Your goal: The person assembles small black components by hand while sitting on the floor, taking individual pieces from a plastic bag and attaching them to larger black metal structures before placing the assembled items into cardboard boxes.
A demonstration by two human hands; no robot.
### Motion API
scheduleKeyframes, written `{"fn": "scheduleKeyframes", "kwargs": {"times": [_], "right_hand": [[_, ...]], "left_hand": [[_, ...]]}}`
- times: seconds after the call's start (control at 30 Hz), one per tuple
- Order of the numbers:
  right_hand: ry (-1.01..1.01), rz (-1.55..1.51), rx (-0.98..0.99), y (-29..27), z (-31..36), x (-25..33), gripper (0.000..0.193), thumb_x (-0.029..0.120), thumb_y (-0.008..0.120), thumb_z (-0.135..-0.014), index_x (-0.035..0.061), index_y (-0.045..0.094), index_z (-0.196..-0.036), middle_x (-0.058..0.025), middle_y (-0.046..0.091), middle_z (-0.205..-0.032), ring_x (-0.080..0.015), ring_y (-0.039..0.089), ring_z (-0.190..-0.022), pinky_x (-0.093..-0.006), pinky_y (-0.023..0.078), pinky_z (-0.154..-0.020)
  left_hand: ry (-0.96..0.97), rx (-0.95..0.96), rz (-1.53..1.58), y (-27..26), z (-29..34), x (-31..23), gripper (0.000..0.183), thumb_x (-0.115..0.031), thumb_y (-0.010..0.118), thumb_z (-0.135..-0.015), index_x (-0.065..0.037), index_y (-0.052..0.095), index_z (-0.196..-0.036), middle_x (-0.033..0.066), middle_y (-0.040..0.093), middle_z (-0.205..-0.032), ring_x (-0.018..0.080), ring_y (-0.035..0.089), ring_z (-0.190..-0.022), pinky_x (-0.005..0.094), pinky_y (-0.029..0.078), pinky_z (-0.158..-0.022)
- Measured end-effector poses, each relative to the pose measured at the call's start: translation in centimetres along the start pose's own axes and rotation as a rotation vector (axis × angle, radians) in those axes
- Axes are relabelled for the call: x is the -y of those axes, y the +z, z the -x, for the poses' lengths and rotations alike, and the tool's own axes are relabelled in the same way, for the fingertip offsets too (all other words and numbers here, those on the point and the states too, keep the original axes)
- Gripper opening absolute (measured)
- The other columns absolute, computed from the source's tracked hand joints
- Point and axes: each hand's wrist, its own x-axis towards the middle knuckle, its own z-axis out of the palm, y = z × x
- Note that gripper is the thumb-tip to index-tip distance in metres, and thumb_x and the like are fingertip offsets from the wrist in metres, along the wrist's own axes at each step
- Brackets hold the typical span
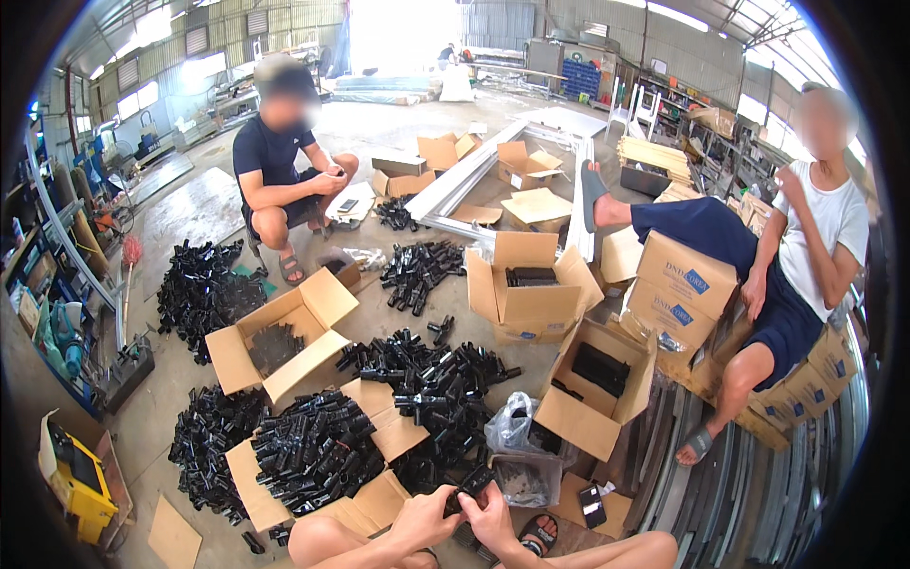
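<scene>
So we're holding a small black part low in front of us, near the heaped box; our left hand and right hand are both pinching it, fingers curling snugly round its near side. We're guessing it's light, stiff, maybe slippery, so we're favouring a two-handed pinch along its sides.

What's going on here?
The left hand and right hand together hold a black part. To their left, an open carton is heaped with similar black pieces, with more piled around it. Farther off, a co-worker squats with both hands together; another person sits on stacked cartons at right.
</scene>
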Motion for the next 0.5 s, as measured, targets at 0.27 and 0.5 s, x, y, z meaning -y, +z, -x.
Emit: {"fn": "scheduleKeyframes", "kwargs": {"times": [0.27,0.5], "right_hand": [[0.019,-0.402,0.231,-2.2,1.0,4.4,0.032,0.015,0.071,-0.101,-0.0003,0.059,-0.127,-0.0073,0.068,-0.12,-0.0151,0.064,-0.111,-0.0308,0.054,-0.094],[0.023,-0.299,0.059,-1.6,2.2,5.1,0.032,0.023,0.066,-0.105,0.0013,0.059,-0.127,-0.0028,0.067,-0.112,-0.0118,0.065,-0.096,-0.0295,0.055,-0.087]], "left_hand": [[-0.125,0.448,1.186,-0.1,-0.2,1.0,0.048,-0.015,0.074,-0.098,-0.005,0.053,-0.139,0.0008,0.064,-0.11,0.0111,0.065,-0.098,0.0304,0.061,-0.091],[-0.195,0.412,1.172,0.7,-0.6,1.0,0.032,-0.015,0.065,-0.104,-0.004,0.051,-0.13,0.0038,0.065,-0.113,0.0125,0.066,-0.098,0.0359,0.062,-0.089]]}}
